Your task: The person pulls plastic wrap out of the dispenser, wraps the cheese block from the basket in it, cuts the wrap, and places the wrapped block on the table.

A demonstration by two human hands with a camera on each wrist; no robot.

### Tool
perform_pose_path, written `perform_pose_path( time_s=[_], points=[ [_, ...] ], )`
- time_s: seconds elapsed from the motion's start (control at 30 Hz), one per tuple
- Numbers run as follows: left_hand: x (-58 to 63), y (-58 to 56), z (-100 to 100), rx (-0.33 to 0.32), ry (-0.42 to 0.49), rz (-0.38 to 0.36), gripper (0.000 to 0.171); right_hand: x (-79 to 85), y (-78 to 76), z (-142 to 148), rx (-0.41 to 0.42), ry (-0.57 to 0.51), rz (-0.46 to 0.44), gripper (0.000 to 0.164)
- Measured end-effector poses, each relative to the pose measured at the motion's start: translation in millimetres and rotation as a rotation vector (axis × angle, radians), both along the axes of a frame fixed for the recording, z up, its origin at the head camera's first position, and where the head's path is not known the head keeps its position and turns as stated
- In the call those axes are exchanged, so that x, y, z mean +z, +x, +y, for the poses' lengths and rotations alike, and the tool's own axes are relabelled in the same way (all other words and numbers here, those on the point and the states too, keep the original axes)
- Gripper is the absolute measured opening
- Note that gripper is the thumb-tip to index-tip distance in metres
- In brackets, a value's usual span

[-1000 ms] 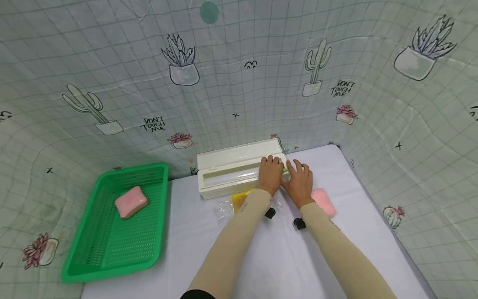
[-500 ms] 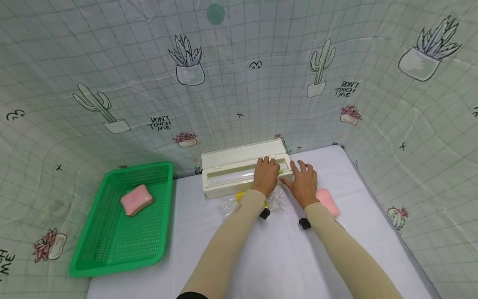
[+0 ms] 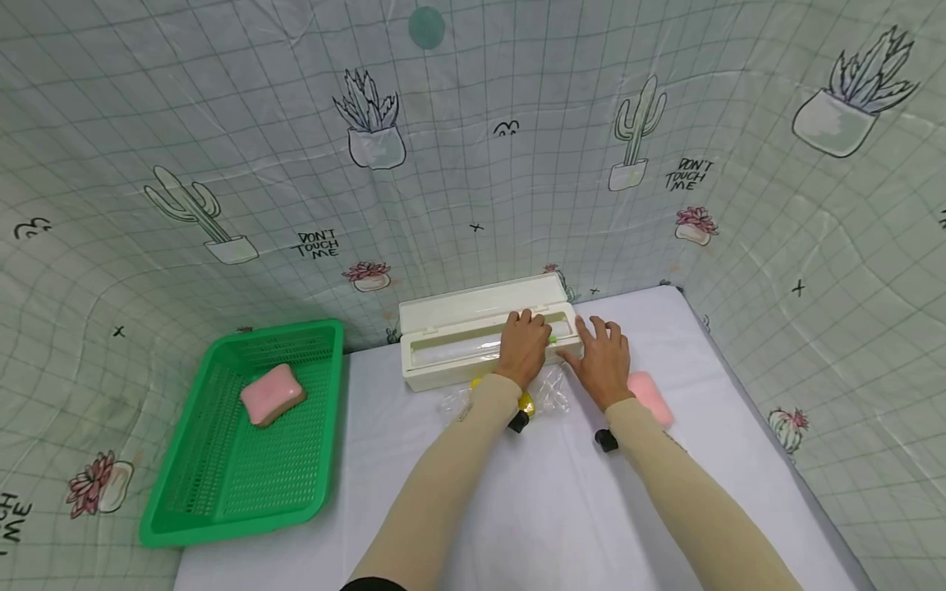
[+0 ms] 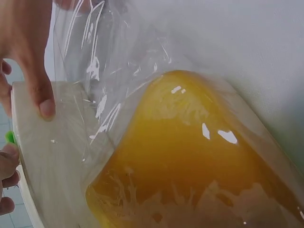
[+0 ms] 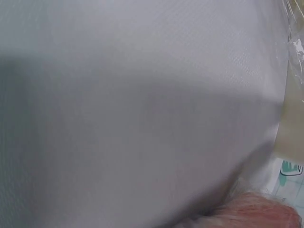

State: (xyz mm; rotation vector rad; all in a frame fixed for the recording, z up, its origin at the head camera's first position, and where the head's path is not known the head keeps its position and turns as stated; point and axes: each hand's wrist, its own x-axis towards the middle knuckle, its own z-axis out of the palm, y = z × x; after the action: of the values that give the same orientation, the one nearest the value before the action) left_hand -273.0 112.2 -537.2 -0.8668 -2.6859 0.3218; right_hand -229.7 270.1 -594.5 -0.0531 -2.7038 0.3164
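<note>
One plastic-wrap dispenser point(image 3: 443, 375), lid point(image 3: 484, 304) raised

The dispenser is sitting on the white table point(image 3: 562, 501); the left hand point(image 3: 523, 350) is pinching its green slider point(image 4: 10, 137); the right hand point(image 3: 604, 363) is resting, fingers loosely spread, against its right end.

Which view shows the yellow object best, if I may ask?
The left wrist view: the yellow object fills much of it. The head view shows only parts beside the left sleeve; the right wrist, none clearly.
</note>
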Motion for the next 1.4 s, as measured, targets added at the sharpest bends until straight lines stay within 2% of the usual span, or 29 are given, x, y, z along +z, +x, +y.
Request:
perform_pose_path(
  time_s=[0.17,0.3,0.5,0.8,1.0,1.3,1.4],
  points=[
    [0.4,-2.6,-11,-0.009,0.03,-0.005,0.017,2.7,-3.0,0,0.009,0.01,-0.04,0.075],
    [3.8,-3.9,-30,0.013,0.05,-0.051,0.016,6.9,-3.7,10,0.009,-0.02,-0.062,0.075],
    [4.9,-2.5,-56,0.023,0.102,-0.123,0.021,7.0,0.5,31,0.006,-0.036,-0.046,0.074],
    [-9.0,3.9,-73,0.024,0.056,-0.089,0.024,-7.8,8.0,23,0.001,-0.044,-0.105,0.075],
    [-10.1,7.9,-85,0.027,0.123,-0.107,0.021,-10.6,9.2,19,-0.001,-0.037,-0.091,0.075],
    [-10.6,7.5,-111,0.002,0.213,-0.063,0.019,-7.3,1.2,7,0.038,-0.033,-0.022,0.076],
    [-8.7,7.4,-121,0.022,0.225,-0.049,0.019,-4.3,-1.7,5,0.043,-0.035,-0.027,0.076]
  ],
)
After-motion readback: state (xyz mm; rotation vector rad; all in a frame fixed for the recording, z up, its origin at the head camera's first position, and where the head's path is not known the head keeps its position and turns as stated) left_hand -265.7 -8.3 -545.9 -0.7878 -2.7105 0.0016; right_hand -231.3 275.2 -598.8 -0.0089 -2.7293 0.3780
